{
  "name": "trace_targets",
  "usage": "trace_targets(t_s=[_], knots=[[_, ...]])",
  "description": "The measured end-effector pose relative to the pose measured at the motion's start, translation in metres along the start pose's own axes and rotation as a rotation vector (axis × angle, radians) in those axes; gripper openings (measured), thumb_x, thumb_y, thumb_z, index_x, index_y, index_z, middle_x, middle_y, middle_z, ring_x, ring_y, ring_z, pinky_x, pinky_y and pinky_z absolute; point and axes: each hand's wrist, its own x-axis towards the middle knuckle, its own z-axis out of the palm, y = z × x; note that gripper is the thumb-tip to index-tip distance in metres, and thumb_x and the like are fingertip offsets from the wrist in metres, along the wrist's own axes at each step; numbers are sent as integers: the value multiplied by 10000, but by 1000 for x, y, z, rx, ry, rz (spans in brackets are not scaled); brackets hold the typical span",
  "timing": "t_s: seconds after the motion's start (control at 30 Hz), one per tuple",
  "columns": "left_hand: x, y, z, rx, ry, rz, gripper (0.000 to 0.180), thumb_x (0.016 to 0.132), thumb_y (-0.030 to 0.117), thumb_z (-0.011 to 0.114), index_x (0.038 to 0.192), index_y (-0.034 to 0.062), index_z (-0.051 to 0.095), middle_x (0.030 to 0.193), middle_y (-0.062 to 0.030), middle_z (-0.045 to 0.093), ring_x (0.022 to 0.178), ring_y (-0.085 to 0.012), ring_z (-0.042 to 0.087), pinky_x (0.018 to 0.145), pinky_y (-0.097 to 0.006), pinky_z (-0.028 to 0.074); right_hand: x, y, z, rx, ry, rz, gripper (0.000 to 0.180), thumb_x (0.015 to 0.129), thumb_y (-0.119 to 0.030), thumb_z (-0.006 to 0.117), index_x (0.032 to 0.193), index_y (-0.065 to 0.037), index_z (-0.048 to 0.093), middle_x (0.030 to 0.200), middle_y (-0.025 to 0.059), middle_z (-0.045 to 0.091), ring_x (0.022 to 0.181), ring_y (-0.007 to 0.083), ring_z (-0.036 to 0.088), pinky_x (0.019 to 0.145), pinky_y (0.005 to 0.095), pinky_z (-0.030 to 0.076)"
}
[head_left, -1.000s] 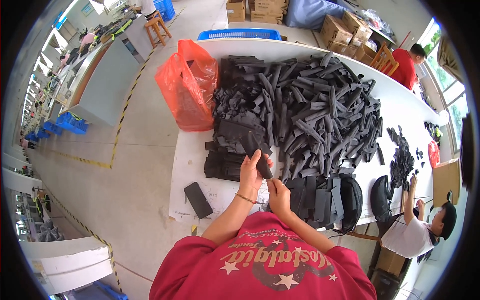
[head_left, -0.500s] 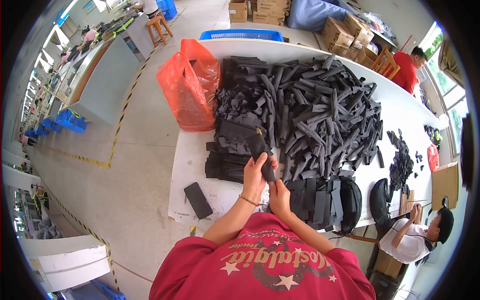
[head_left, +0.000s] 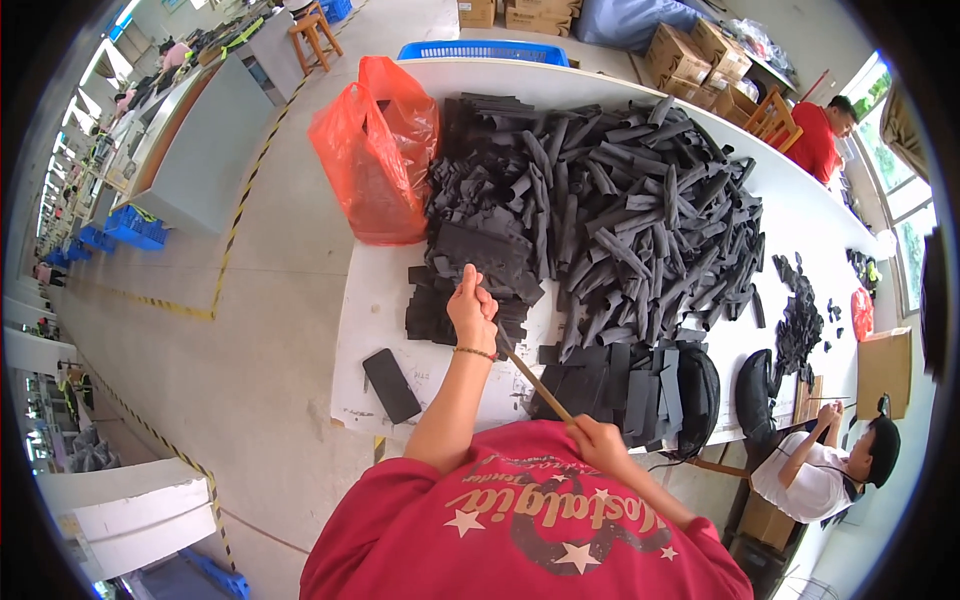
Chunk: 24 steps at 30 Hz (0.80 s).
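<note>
Head view: I see a slim tan stick (head_left: 538, 385) slanting above the white table (head_left: 372, 310) at its near edge. The right hand (head_left: 598, 443) has its fingers wrapped around the lower end; the left hand (head_left: 472, 312) is curled into a fist, and I cannot tell whether it holds anything. Flat black strips (head_left: 430, 320) lie beside it, and a translucent red plastic bag (head_left: 372, 175) stands along the left edge.

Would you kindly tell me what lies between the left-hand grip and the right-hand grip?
In the head view, a thin tan stick slants there, held in the right-hand grip and extending toward the left-hand grip.
</note>
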Motion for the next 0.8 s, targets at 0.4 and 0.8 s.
trace_targets(t_s=[0.4,0.8], knots=[[-24,-50,21,-132,-44,-184,254,922,297,628,805,91,536,593,7,500,442,-71,401,418,-214,303,103,-18,13,285,533,-196,165,827,-36,697,958,-25,597,708,29,487,588,93,430,535,253,375],[-10,-48,-11,-156,75,-220,244,945,243,595,791,63,537,658,-35,540,501,-88,451,435,-212,361,129,-24,8,831,318,59,153,936,-140,611,1019,-16,581,687,-51,475,537,15,395,476,187,312]])
